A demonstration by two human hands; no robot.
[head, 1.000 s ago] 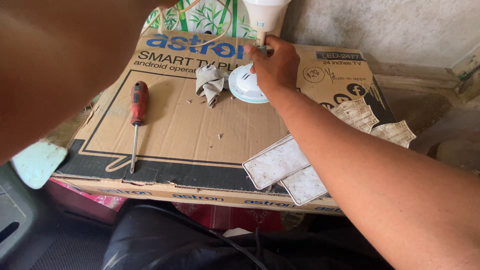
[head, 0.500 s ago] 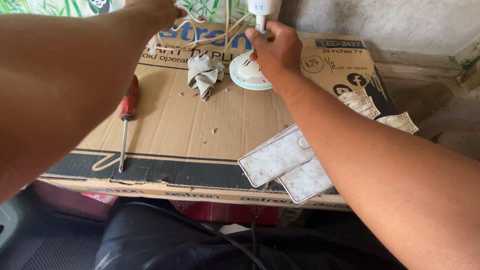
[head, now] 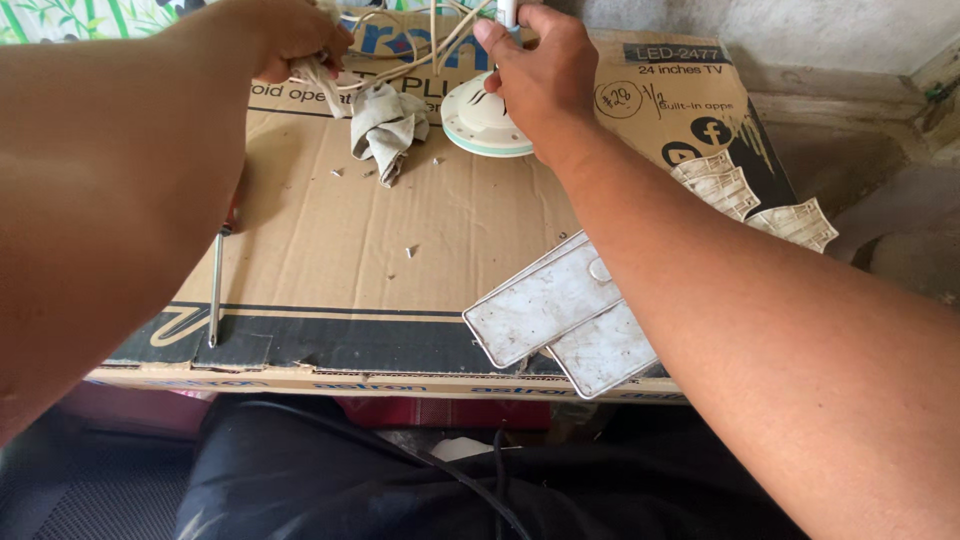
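White lamp stem (head: 507, 14) upright, right hand (head: 540, 75) gripping, left hand (head: 290, 35) on cloth (head: 385, 122)

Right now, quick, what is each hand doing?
Left hand: fingers closed on the grey cloth beside the white cords.
Right hand: fingers closed around the white lamp stem above its round base.

I see the right hand (head: 545, 75) gripping the lamp stem (head: 507, 14) over its round base (head: 478, 122); left hand (head: 290, 35) clutches white cord (head: 400, 65).
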